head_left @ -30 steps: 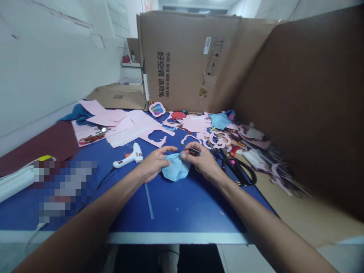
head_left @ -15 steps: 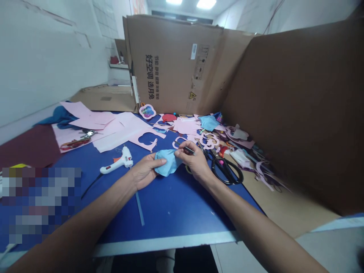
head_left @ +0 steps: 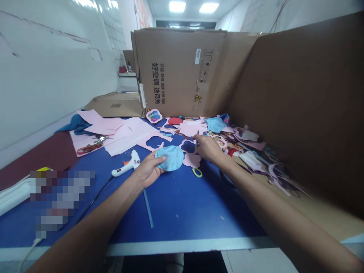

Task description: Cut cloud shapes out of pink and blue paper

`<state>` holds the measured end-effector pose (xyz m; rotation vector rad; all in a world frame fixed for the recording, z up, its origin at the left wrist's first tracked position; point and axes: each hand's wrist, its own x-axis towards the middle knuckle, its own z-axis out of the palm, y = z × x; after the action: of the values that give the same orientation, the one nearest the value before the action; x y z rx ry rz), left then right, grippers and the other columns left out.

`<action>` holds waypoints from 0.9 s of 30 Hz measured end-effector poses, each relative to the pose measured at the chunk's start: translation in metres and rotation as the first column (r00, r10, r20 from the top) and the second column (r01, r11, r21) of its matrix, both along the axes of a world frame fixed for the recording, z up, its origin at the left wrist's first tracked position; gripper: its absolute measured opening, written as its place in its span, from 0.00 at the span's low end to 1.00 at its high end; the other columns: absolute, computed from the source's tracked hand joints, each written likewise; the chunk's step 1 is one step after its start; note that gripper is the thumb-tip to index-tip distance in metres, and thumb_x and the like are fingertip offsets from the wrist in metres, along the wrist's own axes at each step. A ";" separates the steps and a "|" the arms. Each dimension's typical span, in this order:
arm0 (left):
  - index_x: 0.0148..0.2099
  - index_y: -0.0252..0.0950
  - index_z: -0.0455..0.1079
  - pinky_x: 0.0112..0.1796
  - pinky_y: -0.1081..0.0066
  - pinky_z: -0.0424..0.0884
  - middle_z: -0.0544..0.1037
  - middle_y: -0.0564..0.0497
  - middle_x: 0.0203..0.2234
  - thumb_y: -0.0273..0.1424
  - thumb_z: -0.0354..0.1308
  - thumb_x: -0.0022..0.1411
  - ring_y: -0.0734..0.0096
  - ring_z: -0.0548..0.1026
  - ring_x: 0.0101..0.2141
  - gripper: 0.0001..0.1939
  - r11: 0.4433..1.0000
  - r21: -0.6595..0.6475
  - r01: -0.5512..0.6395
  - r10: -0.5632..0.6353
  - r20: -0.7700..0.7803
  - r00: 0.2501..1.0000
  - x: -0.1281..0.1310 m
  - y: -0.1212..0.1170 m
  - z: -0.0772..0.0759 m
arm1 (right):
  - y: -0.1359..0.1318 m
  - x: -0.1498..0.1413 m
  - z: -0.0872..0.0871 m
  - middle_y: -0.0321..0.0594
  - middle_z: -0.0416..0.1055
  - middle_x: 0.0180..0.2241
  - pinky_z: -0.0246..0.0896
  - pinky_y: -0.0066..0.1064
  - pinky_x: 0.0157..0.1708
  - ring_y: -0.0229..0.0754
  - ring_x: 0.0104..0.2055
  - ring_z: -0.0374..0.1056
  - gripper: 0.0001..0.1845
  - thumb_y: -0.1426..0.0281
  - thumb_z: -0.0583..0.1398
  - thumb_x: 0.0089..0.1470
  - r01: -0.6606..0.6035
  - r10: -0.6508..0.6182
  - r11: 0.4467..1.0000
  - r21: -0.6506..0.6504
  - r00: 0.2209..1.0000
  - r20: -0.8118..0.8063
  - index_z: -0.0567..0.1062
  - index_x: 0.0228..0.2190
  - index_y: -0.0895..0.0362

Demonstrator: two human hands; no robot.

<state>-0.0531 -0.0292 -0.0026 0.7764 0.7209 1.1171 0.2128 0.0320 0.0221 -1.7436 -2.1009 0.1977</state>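
Observation:
My left hand (head_left: 149,168) holds a rounded piece of light blue cloth (head_left: 170,158) by its left side, thumb on top, above the table. My right hand (head_left: 209,148) is closed around a slim dark pen (head_left: 196,141), which is mostly hidden by the fingers. It is over the pink cut-outs, apart from the cloth. Just below it lies a pink flower-shaped piece (head_left: 192,160), with a pink flower outline ring (head_left: 187,146) behind. A small yellow loop (head_left: 197,173) rests nearer to me. Black-handled scissors (head_left: 226,179) are largely covered by my right forearm.
A white glue gun (head_left: 126,167) with a black cord lies left of my left hand. Pink sheets (head_left: 127,134) spread behind it. Scraps (head_left: 253,161) pile up at the right. A cardboard box (head_left: 179,76) walls the back and right. A blue strip (head_left: 148,208) lies in front.
My right hand has left the cloth and moved right and away from me with the pen, uncovering the pink flower piece and yellow loop. My left hand still holds the cloth. The camera view has shifted.

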 end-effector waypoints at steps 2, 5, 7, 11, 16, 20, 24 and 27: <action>0.49 0.33 0.81 0.38 0.67 0.83 0.88 0.40 0.42 0.21 0.71 0.56 0.61 0.86 0.35 0.17 1.000 0.003 -0.005 0.005 0.005 1.000 0.000 0.000 0.000 | 0.012 -0.004 0.002 0.56 0.80 0.56 0.67 0.39 0.51 0.57 0.56 0.76 0.27 0.80 0.60 0.59 0.008 -0.006 1.000 -0.023 0.996 0.092 0.80 0.59 0.56; 0.49 0.33 0.80 0.38 0.67 0.83 0.87 0.39 0.44 0.21 0.71 0.57 0.60 0.86 0.38 0.17 1.000 0.009 0.000 0.000 0.001 1.000 -0.001 0.001 0.000 | 0.025 -0.007 0.009 0.56 0.81 0.55 0.68 0.37 0.50 0.56 0.56 0.77 0.28 0.79 0.60 0.60 0.036 -0.025 0.998 -0.054 0.981 0.192 0.79 0.60 0.56; 0.50 0.33 0.80 0.39 0.66 0.83 0.87 0.39 0.45 0.21 0.70 0.57 0.59 0.86 0.39 0.17 1.000 0.009 -0.003 0.003 0.003 1.000 -0.002 0.002 -0.001 | 0.027 -0.004 0.015 0.55 0.80 0.57 0.68 0.35 0.50 0.55 0.57 0.77 0.32 0.79 0.59 0.60 0.061 -0.046 0.996 -0.059 0.970 0.237 0.75 0.65 0.54; 0.49 0.34 0.81 0.44 0.63 0.84 0.88 0.41 0.44 0.21 0.70 0.59 0.60 0.87 0.40 0.16 0.999 0.008 -0.031 0.031 0.032 0.999 -0.004 0.004 -0.003 | 0.006 0.019 0.023 0.58 0.80 0.57 0.68 0.38 0.50 0.58 0.57 0.77 0.32 0.75 0.57 0.63 0.153 -0.134 0.988 -0.034 0.939 0.317 0.71 0.67 0.56; 0.49 0.34 0.81 0.45 0.62 0.84 0.88 0.41 0.44 0.20 0.69 0.59 0.60 0.86 0.39 0.15 0.998 0.009 -0.067 0.066 0.069 0.995 -0.002 0.006 -0.004 | -0.031 0.043 0.011 0.61 0.82 0.50 0.69 0.42 0.47 0.62 0.52 0.79 0.22 0.61 0.58 0.67 0.228 -0.178 0.970 -0.079 0.897 0.405 0.81 0.54 0.58; 0.50 0.33 0.81 0.45 0.62 0.84 0.88 0.41 0.44 0.20 0.68 0.60 0.61 0.86 0.39 0.16 0.997 0.010 -0.082 0.081 0.077 0.994 -0.002 0.004 -0.001 | -0.035 0.044 -0.005 0.56 0.83 0.49 0.68 0.38 0.45 0.59 0.52 0.79 0.22 0.62 0.62 0.64 0.222 -0.152 0.966 -0.130 0.901 0.406 0.81 0.56 0.56; 0.53 0.34 0.80 0.46 0.61 0.83 0.87 0.40 0.45 0.20 0.69 0.59 0.59 0.86 0.41 0.19 0.995 0.025 -0.099 0.096 0.101 0.990 -0.004 0.002 0.003 | -0.032 0.043 -0.011 0.55 0.83 0.49 0.67 0.38 0.42 0.58 0.51 0.79 0.24 0.64 0.61 0.63 0.258 -0.183 0.954 -0.152 0.904 0.386 0.80 0.58 0.54; 0.54 0.35 0.80 0.47 0.60 0.83 0.87 0.41 0.46 0.19 0.69 0.59 0.58 0.86 0.43 0.20 0.993 0.042 -0.111 0.105 0.123 0.987 -0.007 0.002 0.004 | -0.035 0.040 -0.008 0.56 0.83 0.49 0.67 0.39 0.41 0.60 0.51 0.79 0.28 0.64 0.63 0.59 0.286 -0.204 0.945 -0.158 0.894 0.399 0.77 0.61 0.53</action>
<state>-0.0596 -0.0268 0.0018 0.7109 0.6420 1.2727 0.2531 -0.0026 0.0140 -2.3172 -2.1453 0.0106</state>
